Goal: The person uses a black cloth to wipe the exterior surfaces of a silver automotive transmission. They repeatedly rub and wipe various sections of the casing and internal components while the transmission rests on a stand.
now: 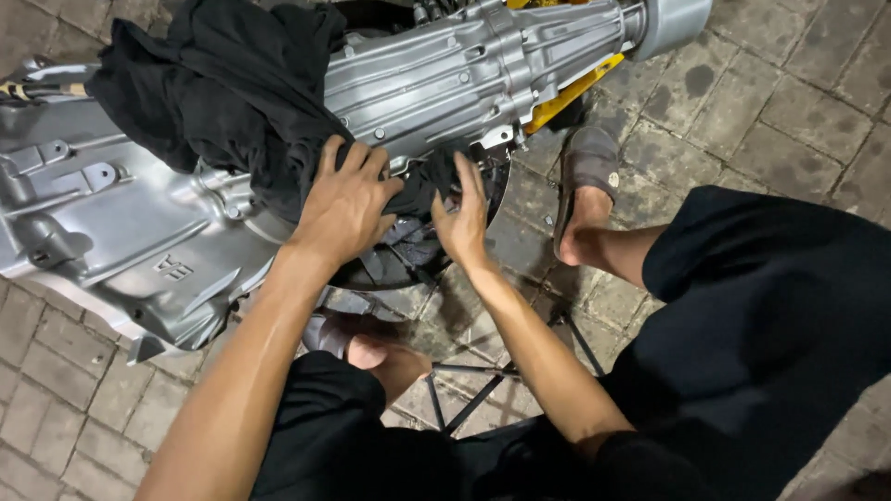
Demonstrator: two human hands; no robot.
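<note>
At the far left, the wide bell end of a silver-painted gearbox housing (111, 232) lies on its side over the paving-stone floor (56, 408), narrowing as it runs up and to the right toward its round tail end. A black cloth (223, 93) is draped over the top of the casing and hangs down its near side, so it likely covers or wipes the fresh metal surface. Your left hand (345, 206) lies flat on the lower edge of that cloth, fingers spread wide and pressing it against the casing rather than closed round anything. Just to the right, your right hand (462, 221) reaches into the dark underside of the casing, fingers half curled and touching the cloth's hanging end; I cannot tell whether they pinch it. A yellow bracket (571, 93) shows under the tail section, seemingly propping it. Your sandalled foot (587, 190) rests on the floor just right of your hands, bracing you in a crouch, and thin black metal stand legs (473, 390) cross beneath your forearms.
</note>
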